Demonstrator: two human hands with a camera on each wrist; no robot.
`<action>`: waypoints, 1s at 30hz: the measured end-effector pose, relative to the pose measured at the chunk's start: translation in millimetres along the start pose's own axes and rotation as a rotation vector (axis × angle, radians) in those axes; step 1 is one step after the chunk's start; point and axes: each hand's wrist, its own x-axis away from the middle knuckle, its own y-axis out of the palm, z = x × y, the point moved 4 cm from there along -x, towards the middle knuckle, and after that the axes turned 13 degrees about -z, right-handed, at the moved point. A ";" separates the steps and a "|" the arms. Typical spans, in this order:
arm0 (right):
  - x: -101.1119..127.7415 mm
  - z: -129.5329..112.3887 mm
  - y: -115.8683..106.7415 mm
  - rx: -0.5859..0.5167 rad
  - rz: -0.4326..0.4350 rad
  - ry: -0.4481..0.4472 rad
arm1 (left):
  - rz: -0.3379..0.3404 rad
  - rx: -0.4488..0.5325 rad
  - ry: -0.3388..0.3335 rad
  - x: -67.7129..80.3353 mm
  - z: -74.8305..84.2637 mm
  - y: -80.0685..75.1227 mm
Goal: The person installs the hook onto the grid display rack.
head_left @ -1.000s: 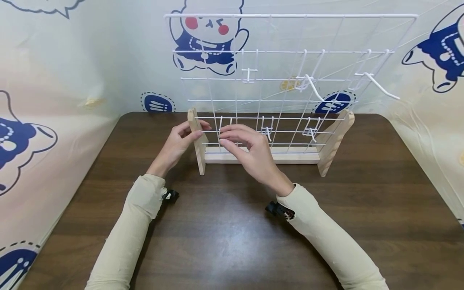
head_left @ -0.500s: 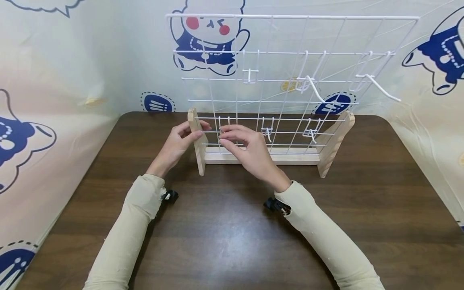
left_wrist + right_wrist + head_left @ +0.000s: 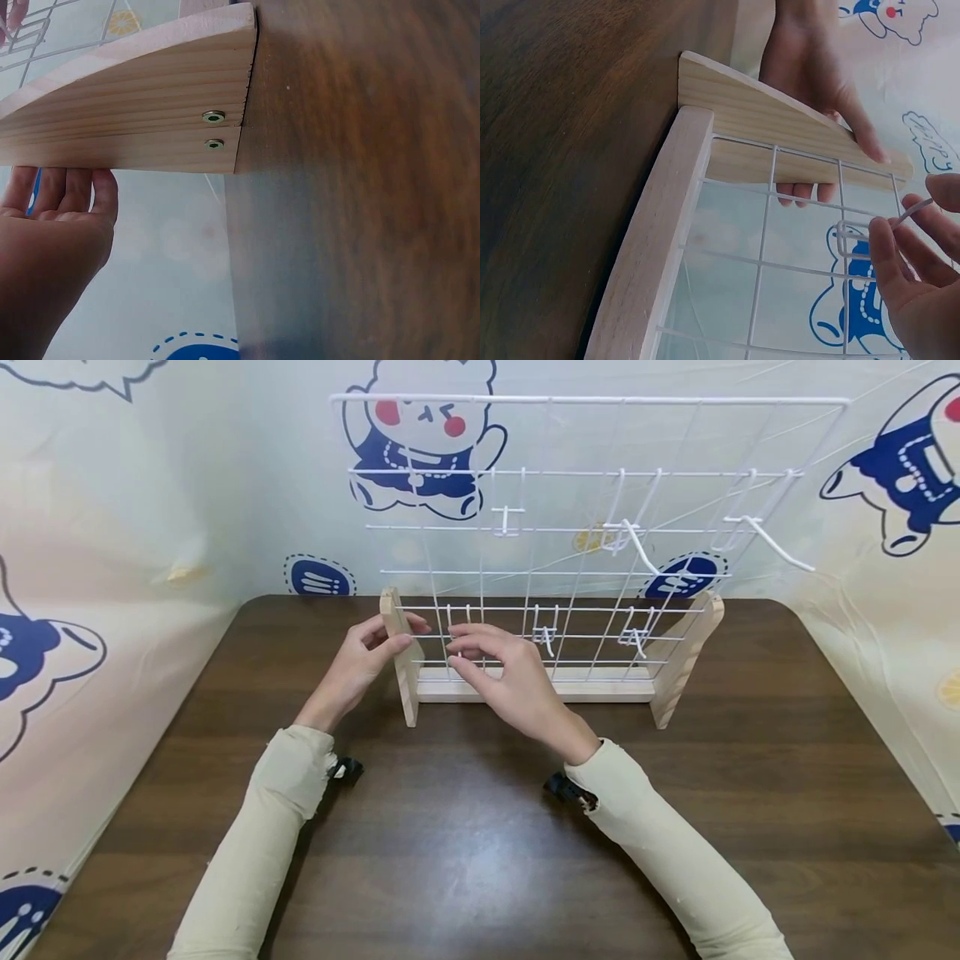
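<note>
A white wire grid rack [image 3: 592, 400] stands in a pale wooden base on the table. My left hand [image 3: 352, 664] grips the base's left wooden side panel [image 3: 407, 693], thumb on the near side and fingertips behind it; in the left wrist view those fingers [image 3: 103, 196] show beneath the panel's edge. At the grid's lower left, my right hand [image 3: 521, 685] pinches a white wire hook [image 3: 913, 213] between thumb and fingers. The hook's rectangular back lies against the grid wires in the right wrist view, and the fingers partly hide it.
Other white hooks hang on the grid: a lower-middle hook [image 3: 545, 637], a lower-right hook [image 3: 636, 641], and upper ones, with long prongs on the upper-right hook [image 3: 776, 547] and its neighbour. The brown table [image 3: 465, 860] meets a patterned wall covering [image 3: 247, 510] behind.
The head view has shifted slightly. Both hands keep their places on the panel and at the lower-left hook, with little visible movement.
</note>
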 end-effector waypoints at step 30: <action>58.4 -34.1 -7.5 0.155 -0.092 -0.125 | -0.007 -0.163 -0.094 12.6 1.0 -7.9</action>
